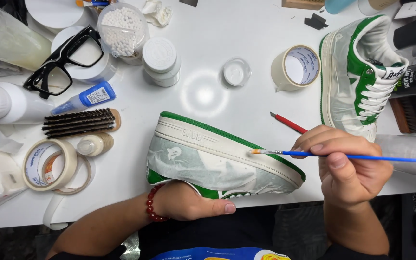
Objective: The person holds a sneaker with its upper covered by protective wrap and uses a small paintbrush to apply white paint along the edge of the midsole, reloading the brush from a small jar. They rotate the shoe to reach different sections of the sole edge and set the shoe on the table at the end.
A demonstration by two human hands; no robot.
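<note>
My right hand [350,168] pinches a thin blue-handled paintbrush [352,156], its bristle tip touching the cream rubber midsole of the green and white sneaker [217,161]. My left hand [193,202] is closed around that shoe from below, tipping it on its side between both hands. A second matching sneaker [357,77] stands just beyond my right hand. I count three tape rolls: two [49,166] beyond my left wrist, one [295,67] beyond the brush, beside a red-handled knife [289,123].
</note>
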